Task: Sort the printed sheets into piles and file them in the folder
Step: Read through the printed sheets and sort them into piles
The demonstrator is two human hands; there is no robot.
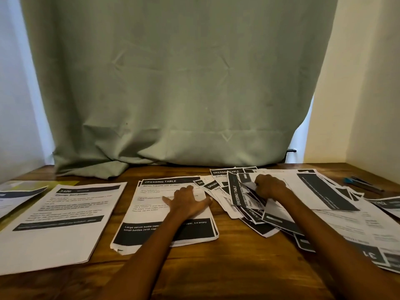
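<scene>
Paper stock, thin and light: expect each sheet to flex, slide on its neighbours and crease if pinched hard. Nearest ref. is the wooden table (227,267), both forearms crossing it. L hand (187,202) lies flat, fingers straight and spread, pressing the centre pile (151,213) headed DRESSING TABLE; nothing is gripped, it acts as a hold-down so the stack does not skate on the wood. To its left sits a second sorted pile (58,224), edges approx. squared. R hand (269,187) is further in, fingers curled over sheet edges in the unsorted heap (281,213); it appears to pinch a loose sheet, but exact contact is hidden by the knuckles. Heap sheets overlap at all angles, some corners torn or curled, so take one sheet by a free corner or edge, lift w/ light pinch, avoid dragging neighbours. Far left, a yellow folder (13,215) lies under a partly seen sheet. Far right: pens (363,185). Behind all, a green cloth backdrop (173,83) hangs to table level.
</scene>
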